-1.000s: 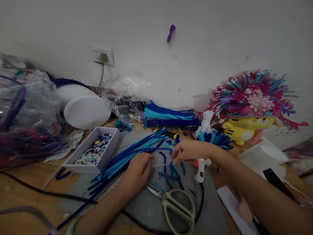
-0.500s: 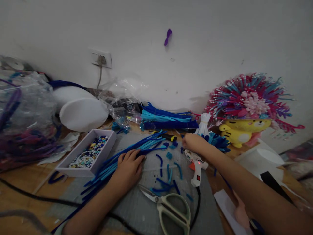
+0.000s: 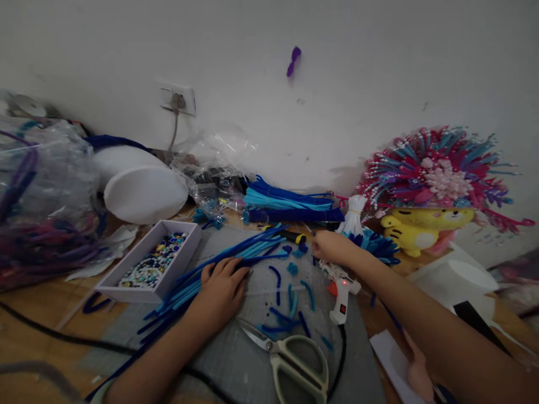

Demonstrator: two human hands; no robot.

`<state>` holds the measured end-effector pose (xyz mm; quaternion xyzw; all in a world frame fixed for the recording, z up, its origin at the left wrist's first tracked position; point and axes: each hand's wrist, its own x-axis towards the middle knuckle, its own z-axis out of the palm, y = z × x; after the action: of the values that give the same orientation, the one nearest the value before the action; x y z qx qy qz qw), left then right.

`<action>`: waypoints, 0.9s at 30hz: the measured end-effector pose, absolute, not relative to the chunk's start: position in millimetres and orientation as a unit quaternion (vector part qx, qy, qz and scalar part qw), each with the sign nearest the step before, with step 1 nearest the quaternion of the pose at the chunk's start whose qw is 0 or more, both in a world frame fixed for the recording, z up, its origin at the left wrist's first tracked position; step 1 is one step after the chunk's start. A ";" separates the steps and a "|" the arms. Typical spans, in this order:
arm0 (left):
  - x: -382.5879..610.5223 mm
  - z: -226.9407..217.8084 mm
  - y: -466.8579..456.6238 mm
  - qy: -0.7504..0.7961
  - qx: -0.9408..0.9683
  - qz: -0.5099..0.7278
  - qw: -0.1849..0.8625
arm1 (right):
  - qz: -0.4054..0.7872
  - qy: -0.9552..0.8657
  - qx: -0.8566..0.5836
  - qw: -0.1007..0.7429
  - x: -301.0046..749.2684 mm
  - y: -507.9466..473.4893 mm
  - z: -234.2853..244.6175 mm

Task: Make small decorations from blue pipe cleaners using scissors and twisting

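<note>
My left hand (image 3: 225,289) lies palm down on a loose bunch of blue pipe cleaners (image 3: 196,269), its fingers stretched out and a little bent. At the far side of the grey mat, my right hand (image 3: 329,246) is closed, fingers curled under. What it holds, if anything, is hidden. Just below that hand lies a white glue gun (image 3: 342,297) with a small red light on. Between the hands are short cut pieces of blue pipe cleaner (image 3: 278,320). Scissors with pale green handles (image 3: 275,359) lie half open near the front.
A white box of beads (image 3: 158,269) stands left of the mat. Bundled blue pipe cleaners (image 3: 290,202) lie by the wall. A yellow tiger figure (image 3: 412,230) wears a colourful headdress (image 3: 438,174) at right. The black cord (image 3: 67,336) crosses the front.
The view has shifted very slightly. Both hands stay almost where they were, the left on the pipe cleaners and the right closed beyond the glue gun.
</note>
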<state>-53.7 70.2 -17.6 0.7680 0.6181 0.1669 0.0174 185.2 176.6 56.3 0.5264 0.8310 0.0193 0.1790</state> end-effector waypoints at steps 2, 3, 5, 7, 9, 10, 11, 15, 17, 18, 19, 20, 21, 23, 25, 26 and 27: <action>-53.8 -17.3 70.3 0.617 0.769 0.166 0.020 | 0.020 0.832 0.527 0.171 185.6 176.6 57.7; -53.9 -17.4 70.2 0.617 0.769 0.166 0.021 | 0.017 0.833 0.527 0.168 185.7 176.6 58.1; -53.9 -17.8 70.0 0.617 0.769 0.165 0.020 | 0.008 0.832 0.529 0.169 186.0 176.7 58.0; -53.8 -18.1 69.6 0.617 0.769 0.165 0.018 | 0.000 0.830 0.528 0.181 186.3 177.0 56.7; -53.4 -18.0 69.2 0.617 0.770 0.164 0.018 | 0.007 0.830 0.524 0.189 186.5 177.3 55.0; -53.2 -17.8 69.0 0.617 0.770 0.163 0.019 | 0.014 0.832 0.522 0.189 186.6 177.3 54.3; -53.1 -17.6 68.8 0.617 0.770 0.162 0.020 | 0.020 0.834 0.519 0.188 186.6 177.2 54.0; -53.3 -17.0 68.6 0.616 0.771 0.162 0.022 | 0.029 0.838 0.513 0.181 186.5 176.6 55.7; -53.7 -16.8 68.5 0.614 0.772 0.162 0.024 | 0.026 0.839 0.513 0.182 186.6 176.5 56.9; -53.8 -16.7 68.5 0.614 0.772 0.162 0.025 | 0.025 0.839 0.512 0.181 186.9 176.6 57.3; -53.8 -16.6 68.4 0.614 0.772 0.162 0.026 | 0.027 0.840 0.512 0.177 187.2 176.7 57.4; -53.8 -16.4 68.3 0.615 0.772 0.161 0.027 | 0.030 0.842 0.511 0.171 187.7 177.0 57.3; -53.7 -16.2 68.2 0.616 0.771 0.161 0.027 | 0.032 0.844 0.508 0.167 188.2 177.3 57.1; -53.5 -15.8 68.1 0.617 0.770 0.161 0.028 | 0.027 0.846 0.505 0.167 189.3 178.1 56.3; -53.3 -15.7 68.1 0.618 0.769 0.161 0.030 | 0.013 0.844 0.505 0.182 190.2 179.0 55.5; -53.3 -15.7 68.1 0.618 0.769 0.161 0.031 | 0.007 0.842 0.506 0.189 190.4 179.3 55.1; -53.2 -15.8 68.2 0.618 0.769 0.162 0.032 | 0.004 0.840 0.507 0.194 190.5 179.5 54.7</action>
<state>-53.2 68.2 -15.8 0.7687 0.6180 0.1617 0.0322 190.5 179.5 54.7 0.5068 0.8400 0.0043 0.1939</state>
